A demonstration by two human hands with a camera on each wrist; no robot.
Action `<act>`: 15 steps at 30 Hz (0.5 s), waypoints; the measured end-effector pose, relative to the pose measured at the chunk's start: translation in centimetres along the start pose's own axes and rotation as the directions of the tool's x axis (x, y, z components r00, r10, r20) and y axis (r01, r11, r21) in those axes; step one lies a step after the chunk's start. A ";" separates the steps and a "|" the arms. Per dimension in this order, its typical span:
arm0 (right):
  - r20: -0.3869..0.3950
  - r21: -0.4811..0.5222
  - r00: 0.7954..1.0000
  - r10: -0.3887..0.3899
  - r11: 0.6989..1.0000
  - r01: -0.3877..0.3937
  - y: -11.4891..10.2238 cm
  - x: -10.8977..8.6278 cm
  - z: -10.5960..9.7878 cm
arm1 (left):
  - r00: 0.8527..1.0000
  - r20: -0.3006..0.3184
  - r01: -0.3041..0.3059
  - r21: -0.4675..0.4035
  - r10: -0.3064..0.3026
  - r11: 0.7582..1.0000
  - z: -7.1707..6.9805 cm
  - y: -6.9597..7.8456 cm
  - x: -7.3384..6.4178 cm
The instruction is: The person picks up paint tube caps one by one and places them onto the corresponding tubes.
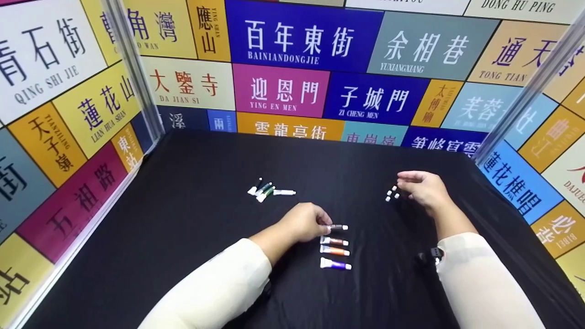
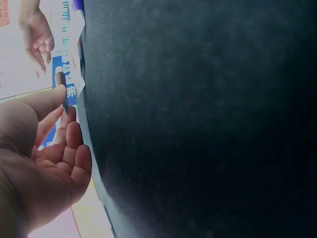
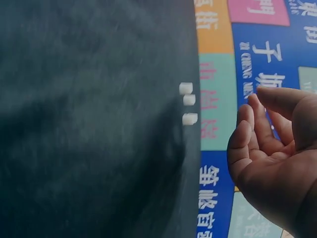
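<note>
In the head view, my left hand (image 1: 305, 222) pinches a small dark paint tube (image 1: 338, 227) with a white cap at its right end. The left wrist view shows that same tube (image 2: 60, 79) between the thumb and fingers. Just in front of it lie a brown tube (image 1: 336, 241), an orange tube (image 1: 337, 250) and a purple tube (image 1: 337, 264), in a column with caps to the right. My right hand (image 1: 425, 189) hovers beside several small white pieces (image 1: 396, 196). Its fingers are loosely bent, with nothing seen between them in the right wrist view.
Left of centre, several more tubes lie in a loose pile, among them a green tube (image 1: 266, 193) and a white tube (image 1: 285, 192). Black cloth (image 1: 196, 183) covers the table. Panels with coloured street-name signs (image 1: 281, 89) enclose the back and sides.
</note>
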State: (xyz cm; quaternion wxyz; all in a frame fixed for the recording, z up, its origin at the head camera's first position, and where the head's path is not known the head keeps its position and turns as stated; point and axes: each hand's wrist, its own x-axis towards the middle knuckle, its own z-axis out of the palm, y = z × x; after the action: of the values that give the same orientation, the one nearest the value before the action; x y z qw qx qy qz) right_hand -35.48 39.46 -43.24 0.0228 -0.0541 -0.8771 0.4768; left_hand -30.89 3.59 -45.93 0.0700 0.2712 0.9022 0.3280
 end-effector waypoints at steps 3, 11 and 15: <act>0.016 -0.012 1.000 0.011 1.000 -0.011 0.6 0.6 -0.2 | 1.000 0.012 0.019 0.010 -0.019 1.000 0.1 -0.1 0.1; 0.055 -0.023 0.995 0.082 0.996 -0.081 1.5 1.3 0.0 | 1.000 0.007 0.021 0.030 -0.021 0.999 0.4 0.1 0.0; 0.079 0.003 0.991 0.111 0.994 -0.112 2.0 1.4 0.3 | 1.000 0.011 0.025 0.043 -0.026 0.999 0.5 0.0 -0.1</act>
State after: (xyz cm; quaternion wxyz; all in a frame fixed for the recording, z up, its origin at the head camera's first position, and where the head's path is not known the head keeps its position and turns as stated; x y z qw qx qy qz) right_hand -36.76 40.50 -45.10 -0.0383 -0.0840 -0.8710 0.4825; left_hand -30.64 3.84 -46.30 0.0737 0.2629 0.9119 0.3062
